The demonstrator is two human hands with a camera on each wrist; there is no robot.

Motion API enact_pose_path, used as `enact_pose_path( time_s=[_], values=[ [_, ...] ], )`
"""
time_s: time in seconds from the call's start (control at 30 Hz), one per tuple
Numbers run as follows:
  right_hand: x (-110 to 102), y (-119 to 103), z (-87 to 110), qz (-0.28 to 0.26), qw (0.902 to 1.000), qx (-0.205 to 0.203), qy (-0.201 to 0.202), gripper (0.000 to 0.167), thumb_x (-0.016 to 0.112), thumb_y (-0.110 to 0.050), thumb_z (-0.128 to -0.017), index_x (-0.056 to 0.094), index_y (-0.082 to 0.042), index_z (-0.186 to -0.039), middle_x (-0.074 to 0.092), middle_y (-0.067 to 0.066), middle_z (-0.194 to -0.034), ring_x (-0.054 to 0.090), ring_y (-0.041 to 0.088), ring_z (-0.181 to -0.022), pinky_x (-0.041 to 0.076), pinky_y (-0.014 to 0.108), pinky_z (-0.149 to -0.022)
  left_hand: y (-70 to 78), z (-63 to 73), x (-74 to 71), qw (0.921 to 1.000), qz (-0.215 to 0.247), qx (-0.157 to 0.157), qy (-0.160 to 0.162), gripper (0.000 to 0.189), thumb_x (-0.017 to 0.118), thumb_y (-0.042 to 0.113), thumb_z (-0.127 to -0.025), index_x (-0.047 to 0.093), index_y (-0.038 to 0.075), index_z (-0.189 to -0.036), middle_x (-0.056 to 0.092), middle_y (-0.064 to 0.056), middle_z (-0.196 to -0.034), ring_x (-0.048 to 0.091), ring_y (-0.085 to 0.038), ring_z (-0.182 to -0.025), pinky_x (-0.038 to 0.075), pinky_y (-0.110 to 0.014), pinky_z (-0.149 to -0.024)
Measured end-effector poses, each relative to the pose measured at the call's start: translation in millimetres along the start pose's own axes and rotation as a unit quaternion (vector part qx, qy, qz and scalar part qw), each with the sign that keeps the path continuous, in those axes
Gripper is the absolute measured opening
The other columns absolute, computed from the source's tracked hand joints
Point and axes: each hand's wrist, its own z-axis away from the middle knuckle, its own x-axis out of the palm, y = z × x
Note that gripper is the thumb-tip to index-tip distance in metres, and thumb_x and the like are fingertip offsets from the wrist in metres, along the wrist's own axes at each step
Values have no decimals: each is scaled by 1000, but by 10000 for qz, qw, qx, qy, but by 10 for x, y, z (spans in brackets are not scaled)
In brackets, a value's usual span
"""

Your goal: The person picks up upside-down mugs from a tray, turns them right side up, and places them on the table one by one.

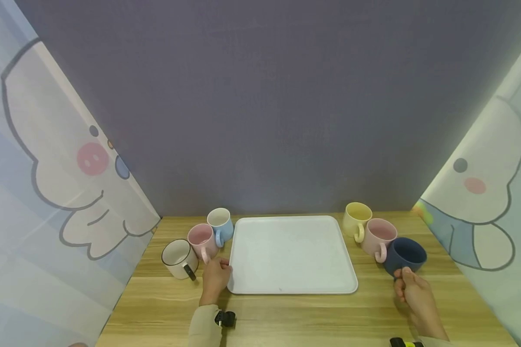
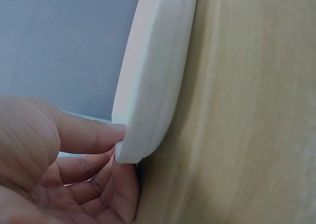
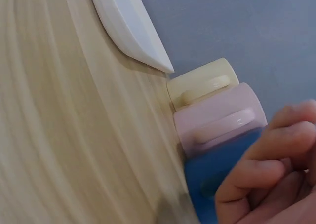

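A white rectangular tray point(image 1: 291, 255) lies flat on the wooden table. My left hand point(image 1: 216, 278) pinches its left edge near the front corner; in the left wrist view the thumb is on top of the rim point(image 2: 143, 120) and fingers are beneath. On the right, my right hand point(image 1: 418, 294) holds the dark blue mug point(image 1: 395, 262) by its handle side, fingers curled. Most of that handle is hidden behind the fingers in the right wrist view, where the mug point(image 3: 202, 169) looks brighter blue. A pink mug point(image 1: 378, 236) and a yellow mug point(image 1: 356, 219) stand behind it.
Left of the tray stand a light blue mug point(image 1: 220, 224), another pink mug point(image 1: 201, 241) and a white mug with a black rim point(image 1: 180, 260). A grey wall point(image 1: 286, 120) rises behind the table point(image 1: 295, 320). Cartoon-printed curtains point(image 1: 39, 241) flank both sides.
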Motion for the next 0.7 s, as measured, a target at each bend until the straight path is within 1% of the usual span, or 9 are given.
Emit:
enact_pose_path(
  time_s=[0.07, 0.17, 0.27, 0.33, 0.4, 0.5, 0.53, 0.63, 0.7],
  values=[
    [8, -38, 0, 669, 9977, 93, -12, 50, 26, -38, -112, 58, -1, -106, 50, -7, -59, 45, 5, -52, 41, 25, -48, 3, 0, 6, 10000, -2, 7, 27, 11, 70, 4, -84, 73, -2, -92, 69, -7, -77, 61, -18, -71, 50, -35, -65],
    [29, -87, 11, 1551, 9878, 110, -17, 54, 20, -36, -112, 48, 10, -121, 52, -5, -62, 49, 7, -54, 47, 25, -53, 6, -5, 20, 9999, -27, 37, 90, 10, 70, 4, -84, 73, -2, -92, 69, -8, -77, 61, -20, -71, 50, -36, -66],
    [47, -130, 26, 1945, 9805, 98, 275, 52, 24, -32, -112, 40, 15, -127, 57, -2, -61, 53, 10, -51, 48, 26, -52, 13, -8, 35, 9997, -82, 148, 152, 10, 69, 3, -84, 73, -2, -91, 68, -9, -77, 61, -21, -71, 50, -37, -65],
    [55, -161, 38, 2101, 9750, 153, 713, 52, 30, -32, -111, 40, 15, -130, 61, 1, -60, 56, 12, -49, 48, 26, -53, 21, -4, 40, 9997, -95, 162, 151, 9, 69, 2, -84, 73, -2, -91, 68, -9, -77, 61, -22, -71, 50, -38, -65],
    [58, -191, 49, 2270, 9664, 222, 1187, 55, 36, -35, -109, 40, 13, -135, 66, 2, -63, 57, 10, -52, 46, 29, -59, 34, 4, 38, 9997, -105, 156, 136, 10, 68, 2, -84, 72, -3, -91, 67, -10, -77, 61, -23, -71, 50, -38, -65],
    [93, -239, 62, 2349, 9562, 204, 1737, 51, 43, -36, -106, 45, 5, -137, 71, 4, -69, 56, 8, -58, 42, 31, -65, 54, 20, 40, 9998, -113, 97, 155, 12, 66, 1, -85, 72, -2, -94, 67, -9, -78, 60, -22, -71, 49, -37, -64],
    [114, -254, 67, 2385, 9545, 164, 1785, 48, 44, -36, -106, 46, 1, -136, 71, 2, -70, 55, 7, -60, 39, 31, -65, 61, 29, 40, 9997, -131, 93, 199, 12, 65, 1, -85, 72, -2, -95, 67, -9, -78, 60, -22, -70, 49, -36, -64],
    [214, -305, 67, 2227, 9607, -267, 1636, 36, 46, -32, -106, 49, -4, -129, 68, -4, -66, 54, 6, -58, 40, 29, -60, 89, 61, 50, 9987, -173, 207, 438, 14, 64, 0, -85, 72, -3, -95, 67, -9, -76, 60, -23, -69, 49, -38, -62],
    [303, -349, 59, 2209, 9640, -662, 1323, 33, 47, -30, -107, 50, -4, -127, 64, -6, -63, 52, 7, -55, 40, 28, -55, 123, 79, 58, 9970, -240, 335, 651, 13, 66, 1, -84, 73, -3, -95, 67, -9, -75, 61, -24, -69, 50, -40, -63]
  ],
)
